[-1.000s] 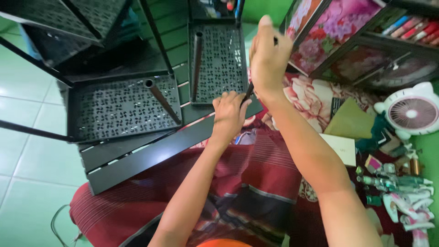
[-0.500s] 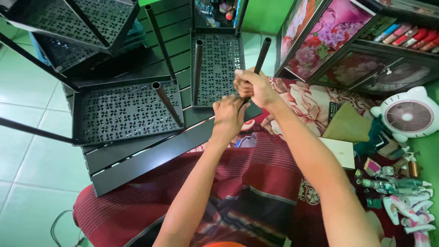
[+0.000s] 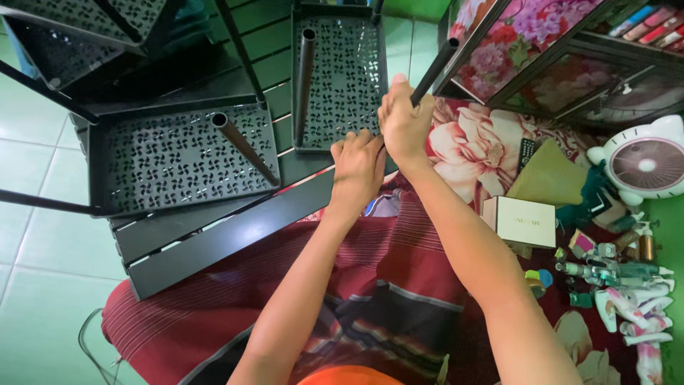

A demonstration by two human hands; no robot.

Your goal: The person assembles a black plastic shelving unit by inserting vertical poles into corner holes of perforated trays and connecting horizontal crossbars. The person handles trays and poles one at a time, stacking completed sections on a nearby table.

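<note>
Nearest to me, a striped red cloth [image 3: 399, 285] is lying across the person's lap, and both bare forearms are reaching forward over it. To the right of the lap, a clutter of small bottles and tubes [image 3: 627, 299] is sitting on the floor beside a pale rectangular box [image 3: 519, 221], with a small round white fan [image 3: 645, 164] just past them.

Further out, the left hand [image 3: 358, 167] is pressing down, fingers curled, on the near edge of a black perforated tray [image 3: 342, 78]; it is resting on the rim rather than closing round anything I can make out. The right hand [image 3: 403, 125] is wrapping tight round a black tube [image 3: 433, 71], fist closed on its lower end, and that tube is rising tilted up and to the right from the tray's near right corner.

A second tube [image 3: 305, 85] is lying along the tray's left side. Left of that, another perforated tray [image 3: 178, 157] with its own slanted tube [image 3: 246, 148] is sitting over black slats [image 3: 214, 239]. Beyond it all, a cabinet with flowered panels [image 3: 513, 50] is standing on the green tiled floor [image 3: 43, 214].
</note>
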